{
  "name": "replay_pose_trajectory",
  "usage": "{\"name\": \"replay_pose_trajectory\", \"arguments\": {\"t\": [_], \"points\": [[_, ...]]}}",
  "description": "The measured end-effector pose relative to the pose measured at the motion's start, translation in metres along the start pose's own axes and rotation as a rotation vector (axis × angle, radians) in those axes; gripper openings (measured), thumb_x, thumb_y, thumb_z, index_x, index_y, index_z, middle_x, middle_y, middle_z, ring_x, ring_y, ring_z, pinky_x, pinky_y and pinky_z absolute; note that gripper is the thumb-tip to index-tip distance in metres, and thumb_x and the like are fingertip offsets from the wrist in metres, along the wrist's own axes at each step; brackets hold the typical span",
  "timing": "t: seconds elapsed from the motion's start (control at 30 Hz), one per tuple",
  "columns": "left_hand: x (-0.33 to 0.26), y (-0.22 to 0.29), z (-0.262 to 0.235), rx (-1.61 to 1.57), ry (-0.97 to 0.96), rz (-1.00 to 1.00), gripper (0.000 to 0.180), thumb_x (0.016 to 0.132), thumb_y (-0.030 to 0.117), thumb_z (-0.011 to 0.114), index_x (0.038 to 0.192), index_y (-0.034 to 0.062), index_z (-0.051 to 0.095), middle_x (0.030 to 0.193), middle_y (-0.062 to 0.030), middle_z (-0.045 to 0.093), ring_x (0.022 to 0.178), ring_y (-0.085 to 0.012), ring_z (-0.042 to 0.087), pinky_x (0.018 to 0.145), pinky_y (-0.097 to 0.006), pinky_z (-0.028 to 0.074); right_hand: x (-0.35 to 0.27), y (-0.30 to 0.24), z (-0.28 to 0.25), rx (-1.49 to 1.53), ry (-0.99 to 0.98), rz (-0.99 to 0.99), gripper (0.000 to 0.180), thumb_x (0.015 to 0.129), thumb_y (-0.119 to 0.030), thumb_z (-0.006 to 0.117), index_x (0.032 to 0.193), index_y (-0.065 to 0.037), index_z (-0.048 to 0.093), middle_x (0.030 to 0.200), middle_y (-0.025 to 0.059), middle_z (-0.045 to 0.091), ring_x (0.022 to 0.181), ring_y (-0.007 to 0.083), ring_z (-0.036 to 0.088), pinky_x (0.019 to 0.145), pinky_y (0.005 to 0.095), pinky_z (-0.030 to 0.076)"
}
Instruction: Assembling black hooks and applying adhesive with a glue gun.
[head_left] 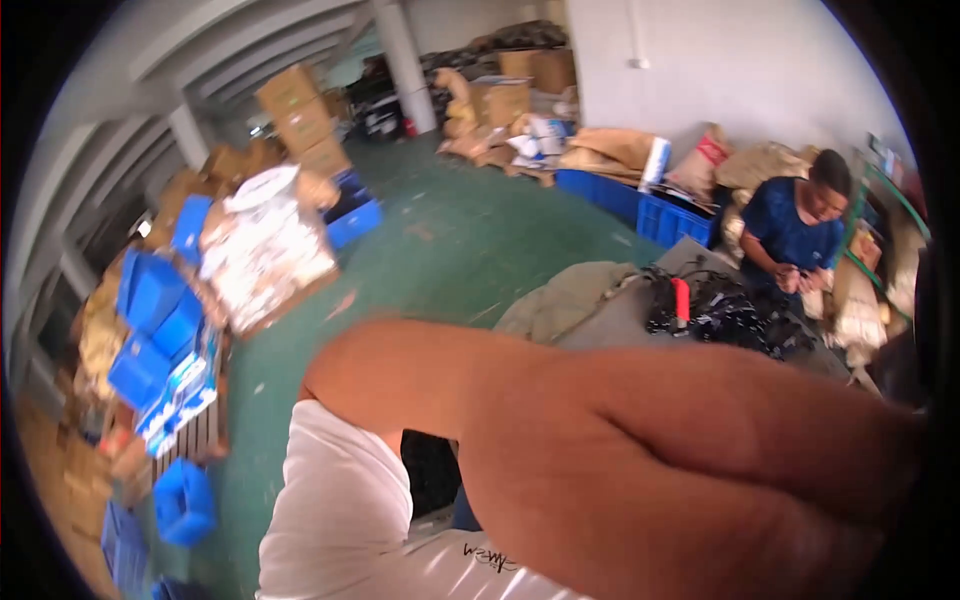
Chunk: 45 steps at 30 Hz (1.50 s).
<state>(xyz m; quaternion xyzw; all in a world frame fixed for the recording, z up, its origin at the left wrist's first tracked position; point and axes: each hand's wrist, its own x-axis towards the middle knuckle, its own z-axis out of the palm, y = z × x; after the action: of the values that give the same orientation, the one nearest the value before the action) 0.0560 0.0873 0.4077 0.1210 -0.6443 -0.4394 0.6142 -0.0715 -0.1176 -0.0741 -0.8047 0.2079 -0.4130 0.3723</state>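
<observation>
Neither of my hands shows. Bare skin of my raised arm (430, 380) spans the lower middle, bent at the elbow above a white sleeve (335, 480). A larger stretch of bare arm (690, 460), very close, fills the lower right; which arm it belongs to I cannot tell. Behind it is a grey work table (625, 320), partly hidden. On the table lie a heap of shiny black items (735, 315) and a red cylindrical thing (682, 299), too blurred to name. Beige cloth (570, 297) drapes at the table's left.
Across the table a co-worker (790, 225) in dark blue holds both hands together. Blue crates (675, 220) and sacks (697, 165) line the wall. At left stand a plastic-wrapped load (265, 250), stacked cartons (300, 115), blue bins (150, 290) and a pallet (195, 425) on green floor.
</observation>
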Motion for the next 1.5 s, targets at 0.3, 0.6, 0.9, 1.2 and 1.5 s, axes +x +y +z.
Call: {"name": "replay_pose_trajectory", "arguments": {"t": [0.3,0.6,0.9,1.2,1.5], "points": [[-0.023,-0.014,0.031,-0.106,-0.152,0.038,0.011,0.095,0.007,0.059,0.099,-0.0028,0.060,0.098,-0.0152,0.063,0.094,-0.0206,0.062,0.078,-0.037,0.052,-0.029,0.022,-0.018,-0.184,-0.154,0.387,0.074,0.085,-0.007,0.065,0.152,-0.019,0.035,0.104,0.0223,0.069,0.091,0.0377,0.069,0.077,0.0400,0.056],[-0.061,-0.026,0.046,-0.202,-0.015,0.163,0.011,0.094,0.011,0.061,0.094,0.0006,0.059,0.095,-0.0137,0.062,0.090,-0.0204,0.061,0.078,-0.037,0.051,-0.017,-0.043,-0.031,-0.136,-0.155,0.380,0.065,0.095,-0.014,0.060,0.153,-0.016,0.031,0.124,0.0274,0.062,0.114,0.0397,0.062,0.094,0.0417,0.050],[-0.063,-0.085,0.060,-0.239,0.196,0.261,0.012,0.092,0.015,0.062,0.089,0.0040,0.057,0.092,-0.0123,0.061,0.085,-0.0202,0.060,0.077,-0.038,0.050,-0.006,-0.049,-0.040,0.014,-0.240,0.493,0.068,0.094,-0.017,0.060,0.155,-0.019,0.029,0.106,0.0201,0.068,0.076,0.0266,0.066,0.074,0.0374,0.054],[-0.083,-0.113,0.082,-0.191,0.448,0.183,0.015,0.091,0.019,0.063,0.084,0.0074,0.055,0.089,-0.0109,0.061,0.081,-0.0199,0.059,0.077,-0.038,0.049,0.015,-0.039,-0.038,0.016,-0.286,0.641,0.069,0.096,-0.021,0.059,0.156,-0.016,0.026,0.116,0.0177,0.065,0.093,0.0224,0.064,0.084,0.0339,0.051],[-0.105,-0.073,-0.001,-0.187,0.549,0.105,0.019,0.090,0.022,0.065,0.079,0.0107,0.054,0.085,-0.0094,0.060,0.077,-0.0197,0.058,0.077,-0.039,0.049,0.028,-0.064,-0.046,-0.133,-0.473,0.655,0.075,0.096,-0.029,0.060,0.157,-0.021,0.019,0.106,0.0309,0.066,0.098,0.0442,0.067,0.084,0.0472,0.053]]}}
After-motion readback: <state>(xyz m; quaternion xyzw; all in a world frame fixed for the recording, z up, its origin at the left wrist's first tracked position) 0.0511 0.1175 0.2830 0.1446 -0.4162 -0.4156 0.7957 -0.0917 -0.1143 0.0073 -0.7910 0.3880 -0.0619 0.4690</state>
